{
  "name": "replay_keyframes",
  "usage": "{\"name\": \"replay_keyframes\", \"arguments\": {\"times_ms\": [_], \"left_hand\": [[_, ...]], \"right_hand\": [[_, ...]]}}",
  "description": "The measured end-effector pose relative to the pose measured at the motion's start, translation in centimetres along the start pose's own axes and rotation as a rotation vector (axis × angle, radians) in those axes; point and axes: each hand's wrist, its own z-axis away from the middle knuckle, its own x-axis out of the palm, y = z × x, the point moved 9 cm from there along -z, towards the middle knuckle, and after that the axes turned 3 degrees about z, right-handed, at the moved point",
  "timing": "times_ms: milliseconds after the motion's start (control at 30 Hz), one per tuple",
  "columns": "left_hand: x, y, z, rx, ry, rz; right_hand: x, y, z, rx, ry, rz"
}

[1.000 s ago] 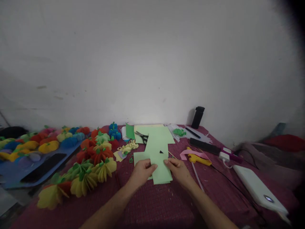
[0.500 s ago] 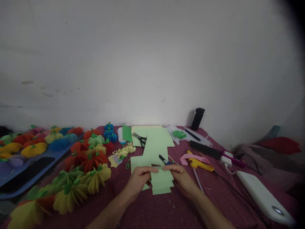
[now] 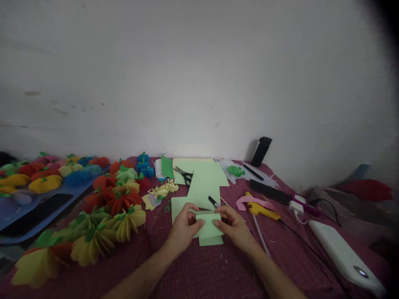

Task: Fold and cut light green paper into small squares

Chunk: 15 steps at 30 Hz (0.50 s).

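Between my two hands a small piece of light green paper (image 3: pixel 208 223) is held up at its two sides. My left hand (image 3: pixel 184 226) pinches its left edge with thumb and fingers. On the opposite edge my right hand (image 3: pixel 233 228) has the same kind of pinch. Under it, another light green piece (image 3: pixel 212 241) lies on the cloth. Just beyond my hands rests a pen or cutter with a dark tip (image 3: pixel 213 202), partly hidden by the paper. Larger light green sheets (image 3: pixel 204 187) spread toward the wall, with black-handled scissors (image 3: pixel 185 176) lying on them.
Several paper pumpkins (image 3: pixel 124 199) crowd the left side, beside a dark phone (image 3: pixel 37 214) on a blue surface. To the right are a yellow glue gun (image 3: pixel 263 211), a pink strip (image 3: pixel 255 202), a white power bank (image 3: pixel 343 253) and a black bottle (image 3: pixel 262 151).
The small green paper has been lifted and tilted up off the pieces below. My fingers have moved from lying along its top to gripping its sides, thumbs in front.
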Motion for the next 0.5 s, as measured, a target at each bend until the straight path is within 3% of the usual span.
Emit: {"name": "replay_keyframes", "arguments": {"times_ms": [200,500], "left_hand": [[-0.6,0.1,0.2,0.015,0.073,-0.078],[-0.1,-0.7,0.1,0.004,-0.002,-0.137]], "right_hand": [[0.6,1.9,0.0,0.142,-0.046,-0.043],[0.3,2.3,0.1,0.172,-0.033,-0.021]]}}
